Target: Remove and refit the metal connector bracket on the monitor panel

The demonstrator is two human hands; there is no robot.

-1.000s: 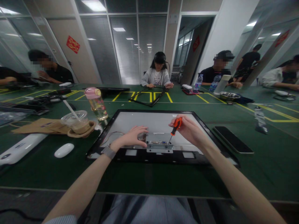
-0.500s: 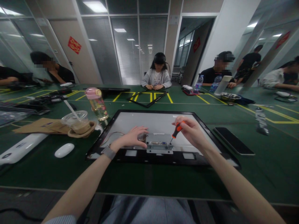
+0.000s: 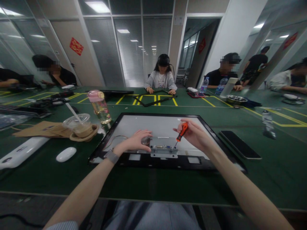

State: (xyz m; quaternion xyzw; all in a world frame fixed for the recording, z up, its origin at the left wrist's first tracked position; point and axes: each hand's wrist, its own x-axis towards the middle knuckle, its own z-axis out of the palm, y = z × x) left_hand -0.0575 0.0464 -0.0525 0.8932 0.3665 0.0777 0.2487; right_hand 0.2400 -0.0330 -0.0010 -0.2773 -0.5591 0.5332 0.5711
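My left hand [image 3: 134,141] grips the left end of a metal bracket [image 3: 163,153] with ports, thumb at the front and fingers towards the back. The bracket lies on the lower part of a flat display panel [image 3: 158,123] with a black frame and pale back. In my right hand [image 3: 195,134] is a screwdriver [image 3: 181,132] with an orange and black handle, held tilted between thumb and fingers. Its thin shaft points down at the right end of the port row. The tip is too small to make out exactly.
Left of the panel are a white mouse [image 3: 66,154], an iced drink cup [image 3: 79,124], a pink-lidded bottle [image 3: 99,107] and a white case [image 3: 22,151]. A black phone [image 3: 240,144] lies on the right. Across the table a person [image 3: 161,76] handles a black frame [image 3: 155,103].
My right fingers have loosened and shifted around the screwdriver handle, which has turned slightly. My left hand stays put. The person opposite has reached out and rotated the black frame.
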